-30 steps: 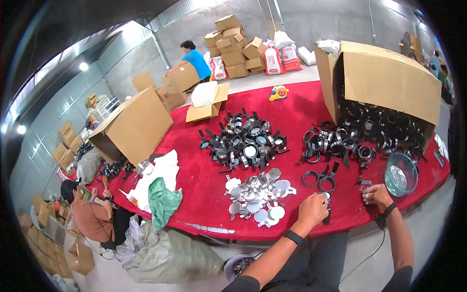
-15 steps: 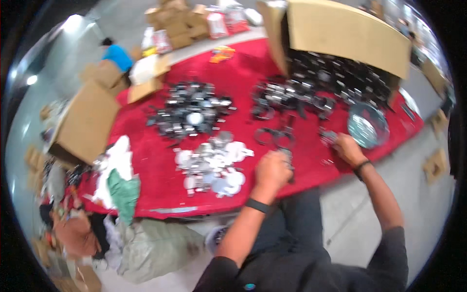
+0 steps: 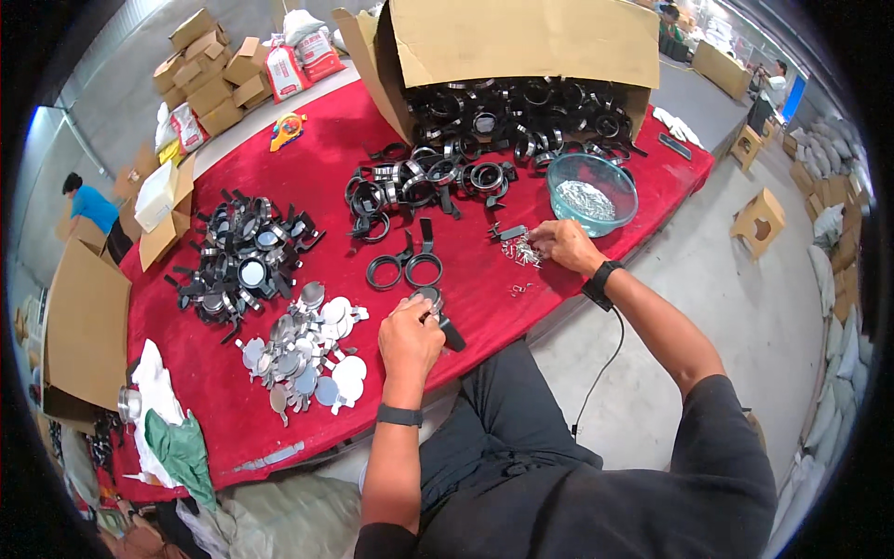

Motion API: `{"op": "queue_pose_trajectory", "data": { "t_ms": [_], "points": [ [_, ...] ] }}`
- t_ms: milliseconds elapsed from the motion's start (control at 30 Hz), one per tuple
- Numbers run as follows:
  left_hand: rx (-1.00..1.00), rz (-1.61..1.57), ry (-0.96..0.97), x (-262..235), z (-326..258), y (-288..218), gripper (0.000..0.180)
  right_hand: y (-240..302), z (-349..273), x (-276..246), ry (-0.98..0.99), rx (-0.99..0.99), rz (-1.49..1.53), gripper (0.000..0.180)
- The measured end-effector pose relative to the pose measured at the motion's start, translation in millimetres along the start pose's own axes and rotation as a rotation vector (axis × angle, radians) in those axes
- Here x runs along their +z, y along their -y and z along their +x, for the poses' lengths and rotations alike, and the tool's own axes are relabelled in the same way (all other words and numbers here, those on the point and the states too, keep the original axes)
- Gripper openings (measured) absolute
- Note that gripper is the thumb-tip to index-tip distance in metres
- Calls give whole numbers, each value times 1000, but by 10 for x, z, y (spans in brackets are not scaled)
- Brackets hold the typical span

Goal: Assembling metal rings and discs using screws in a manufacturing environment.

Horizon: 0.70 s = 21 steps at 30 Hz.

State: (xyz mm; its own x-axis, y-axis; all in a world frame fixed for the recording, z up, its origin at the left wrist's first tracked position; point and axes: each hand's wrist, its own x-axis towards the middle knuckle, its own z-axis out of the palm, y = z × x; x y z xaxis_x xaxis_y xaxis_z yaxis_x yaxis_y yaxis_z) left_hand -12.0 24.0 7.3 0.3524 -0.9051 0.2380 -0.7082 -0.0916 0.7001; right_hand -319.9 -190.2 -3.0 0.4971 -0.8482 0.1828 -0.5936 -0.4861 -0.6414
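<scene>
My left hand (image 3: 412,337), by the table's front edge, is closed on a black ring with a handle (image 3: 450,332); a grey metal disc shows at the ring, and the palm hides part of it. Farther right, my right hand (image 3: 566,246) dips its fingertips, pressed together, into a small heap of silvery metal clips (image 3: 523,252). Whatever sits between those fingertips is too small to make out. Two black rings with handles (image 3: 424,269) lie just beyond my left hand. A flat grey metal piece (image 3: 508,233) rests beside the clips.
Loose flat metal discs (image 3: 348,368) lie left of my left hand, with piled ring parts (image 3: 251,244) beyond. A large carton (image 3: 531,42) spills more rings at the back. A clear bowl (image 3: 610,224) of small metal pieces stands past my right hand. A cable (image 3: 601,377) hangs from my right wrist.
The view has swung, so the table and both hands appear farther left. Both hands keep nearly the same places beside the ring and the clips.
</scene>
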Motion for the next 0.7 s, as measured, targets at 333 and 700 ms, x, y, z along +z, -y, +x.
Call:
{"op": "queue_pose_trajectory", "data": {
  "t_ms": [333, 700],
  "points": [
    [44, 14, 5, 39, 10, 77, 32, -79, -40, -10, -78, -162, -251, 16],
    [96, -48, 7, 41, 8, 166, 7, -144, -73, 304, -109, -133, -228, 11]
  ]
}}
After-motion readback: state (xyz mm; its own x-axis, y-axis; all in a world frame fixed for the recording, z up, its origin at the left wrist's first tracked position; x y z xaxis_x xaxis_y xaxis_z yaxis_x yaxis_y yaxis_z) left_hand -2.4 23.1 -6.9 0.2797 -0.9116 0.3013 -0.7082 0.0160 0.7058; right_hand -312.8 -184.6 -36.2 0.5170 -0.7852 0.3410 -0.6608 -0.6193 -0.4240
